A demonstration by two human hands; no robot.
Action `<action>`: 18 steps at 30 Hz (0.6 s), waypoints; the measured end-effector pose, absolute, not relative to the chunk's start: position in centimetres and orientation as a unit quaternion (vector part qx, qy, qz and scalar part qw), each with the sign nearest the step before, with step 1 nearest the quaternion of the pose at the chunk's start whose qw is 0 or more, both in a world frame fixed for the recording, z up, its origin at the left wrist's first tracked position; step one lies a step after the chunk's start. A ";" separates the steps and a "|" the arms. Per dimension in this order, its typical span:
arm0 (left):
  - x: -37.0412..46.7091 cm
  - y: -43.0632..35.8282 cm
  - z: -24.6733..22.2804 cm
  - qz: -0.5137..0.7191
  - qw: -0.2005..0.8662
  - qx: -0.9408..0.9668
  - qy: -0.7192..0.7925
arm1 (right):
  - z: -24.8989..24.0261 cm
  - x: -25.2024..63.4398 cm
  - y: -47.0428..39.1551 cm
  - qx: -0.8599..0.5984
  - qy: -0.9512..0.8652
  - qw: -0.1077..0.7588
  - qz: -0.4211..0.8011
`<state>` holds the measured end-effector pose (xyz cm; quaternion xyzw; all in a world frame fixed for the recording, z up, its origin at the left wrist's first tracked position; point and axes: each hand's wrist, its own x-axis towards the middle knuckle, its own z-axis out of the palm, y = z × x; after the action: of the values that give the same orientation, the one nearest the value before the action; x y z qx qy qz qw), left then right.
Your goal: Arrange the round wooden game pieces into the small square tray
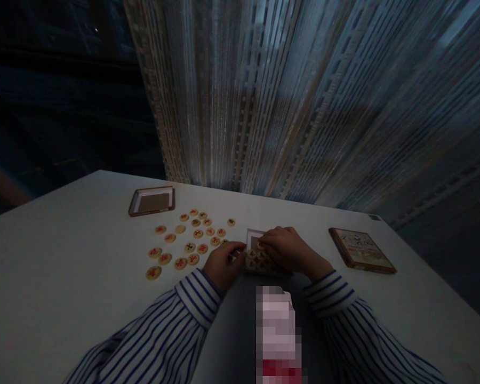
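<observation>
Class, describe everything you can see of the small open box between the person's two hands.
The open box is shallow, with a pale inner wall and brownish floor. It lies open side up on the white table. Round pieces with dark markings lie mostly in its nearer part. The right hand covers its right side; the left hand is at its left edge. Its material is unclear.

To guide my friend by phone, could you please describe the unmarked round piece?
On the white table, find the loose round pieces beside the left hand. The unmarked piece lies in that group's upper-left part; its face looks plain, while its neighbours bear red or dark characters.
</observation>
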<state>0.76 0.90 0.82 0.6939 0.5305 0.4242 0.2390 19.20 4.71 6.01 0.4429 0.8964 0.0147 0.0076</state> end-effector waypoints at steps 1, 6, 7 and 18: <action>0.8 0.9 0.8 0.423 0.239 0.695 0.530 | 6.0 19.2 4.7 0.442 0.897 0.012 0.014; 0.7 1.0 0.8 0.427 0.240 0.695 0.527 | 6.1 19.1 4.8 0.441 0.897 0.029 0.008; 0.7 1.0 0.7 0.428 0.240 0.694 0.526 | 6.1 19.1 4.8 0.440 0.897 0.029 0.007; 0.8 1.0 0.8 0.432 0.241 0.695 0.521 | 6.3 19.1 4.6 0.434 0.900 0.033 0.000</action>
<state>0.79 0.95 0.78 0.6951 0.5213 0.4324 0.2412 19.14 4.62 6.30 0.4341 0.9003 0.0004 0.0327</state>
